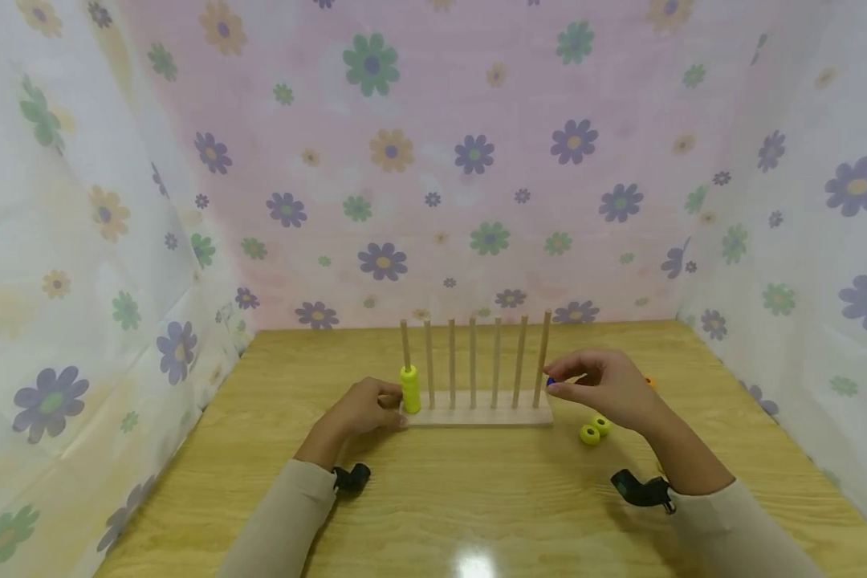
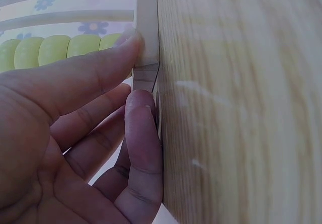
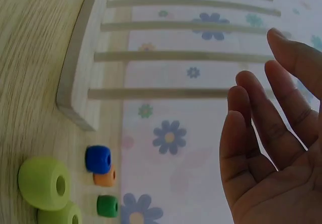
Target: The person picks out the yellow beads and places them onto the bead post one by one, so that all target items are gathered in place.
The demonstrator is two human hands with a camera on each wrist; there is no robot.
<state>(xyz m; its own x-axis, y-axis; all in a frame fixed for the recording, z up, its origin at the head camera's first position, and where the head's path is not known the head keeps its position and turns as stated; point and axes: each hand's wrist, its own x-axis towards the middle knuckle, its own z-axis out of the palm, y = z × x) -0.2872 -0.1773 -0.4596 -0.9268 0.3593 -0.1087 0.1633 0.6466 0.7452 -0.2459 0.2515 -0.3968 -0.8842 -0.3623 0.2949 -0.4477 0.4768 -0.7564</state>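
My left hand [image 1: 367, 408] grips the left end of the pale wooden peg rack [image 1: 477, 411]; in the left wrist view its thumb lies along the base [image 2: 147, 27]. Yellow-green beads [image 1: 409, 390] are stacked on the leftmost peg. My right hand [image 1: 610, 389] hovers by the rightmost peg [image 1: 543, 357]. Its thumb and fingers are loosely bent and apart, with nothing visible between them in the right wrist view. A blue bead [image 3: 98, 158] lies on the table beyond the rack's end; in the head view, a bit of blue [image 1: 551, 382] shows at the right fingertips.
Two yellow-green beads [image 1: 590, 434] lie right of the rack. Beside the blue bead are an orange bead [image 3: 105, 176] and a green bead [image 3: 107, 206]. Another orange piece [image 1: 650, 384] peeks out behind the right hand. Flowered cloth [image 1: 433, 160] encloses the wooden table [image 1: 433, 490] behind and at both sides.
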